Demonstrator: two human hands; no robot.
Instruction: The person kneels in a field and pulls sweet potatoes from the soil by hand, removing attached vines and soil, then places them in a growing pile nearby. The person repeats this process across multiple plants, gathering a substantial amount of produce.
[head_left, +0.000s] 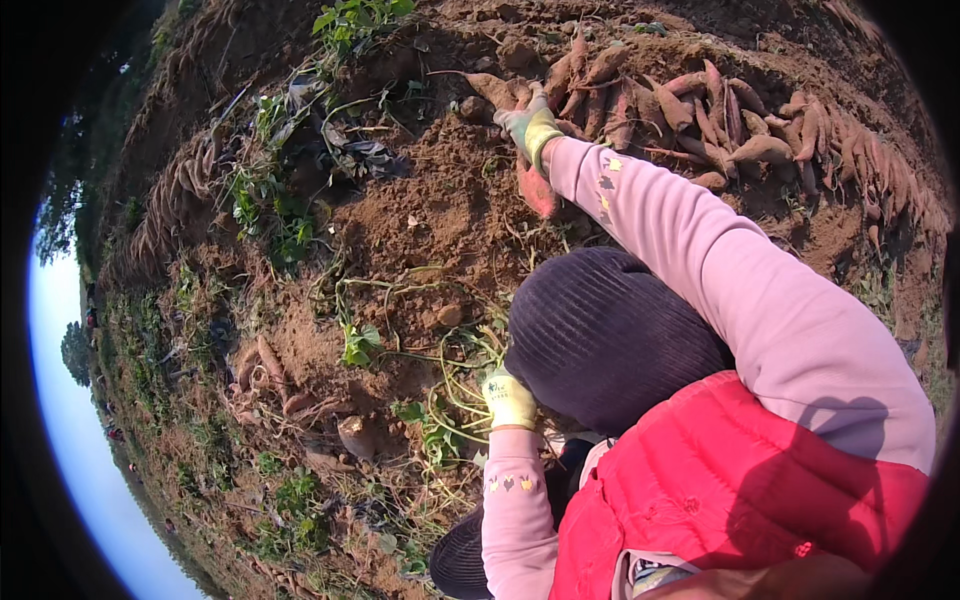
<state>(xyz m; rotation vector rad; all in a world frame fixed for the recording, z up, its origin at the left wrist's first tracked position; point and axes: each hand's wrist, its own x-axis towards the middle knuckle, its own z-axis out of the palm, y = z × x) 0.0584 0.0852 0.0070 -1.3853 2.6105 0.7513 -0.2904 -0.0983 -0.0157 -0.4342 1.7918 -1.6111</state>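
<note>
My right hand (529, 126), in a soiled yellow-green work glove, reaches out to the near end of a long row of sweet potatoes (671, 105). Its thumb and fingers are closed around a reddish sweet potato (518, 91). A tan one with a thin tail (489, 88) lies just beyond the fingertips. Under the wrist a larger pink-red sweet potato (536, 191) rests on the soil. My left hand (510, 399), gloved in pale yellow, is low beside my dark corduroy knee (600, 330), among green vine stems (454, 375). The knee hides its fingers, so its grip is unclear.
Loose brown soil (450, 195) with clods surrounds me. Ahead lie a small heap of sweet potatoes (274, 367) and a cut-looking one (356, 437). Another row (191, 169) runs into the distance. Leafy vines (277, 210) and dark plastic film (371, 157) cross the ground.
</note>
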